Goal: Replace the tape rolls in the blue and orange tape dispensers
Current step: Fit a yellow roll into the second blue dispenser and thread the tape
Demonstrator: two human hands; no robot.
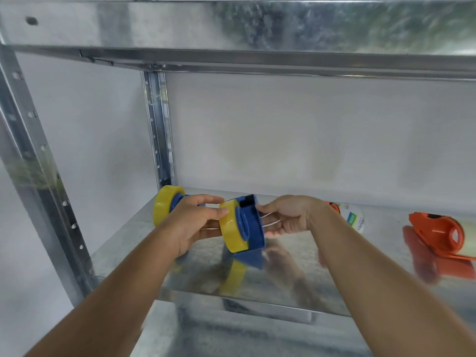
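Note:
A blue tape dispenser (253, 225) stands on edge on the metal shelf (309, 284), with a yellow tape roll (231, 229) on its hub. My left hand (192, 225) grips that roll from the left, thumb on its rim. My right hand (288, 216) holds the dispenser's right side with spread fingers. Behind my left hand sits a second yellow roll on a blue dispenser (167, 203). An orange dispenser (438, 234) lies at the far right. A pale tape roll with a label (353, 219) and an orange part peeks out behind my right wrist.
The shelf's upper deck (231, 27) hangs low overhead. Perforated steel uprights stand at the left (38, 176) and back left (159, 130). A white wall closes the back. A lower shelf (231, 336) shows beneath the front edge.

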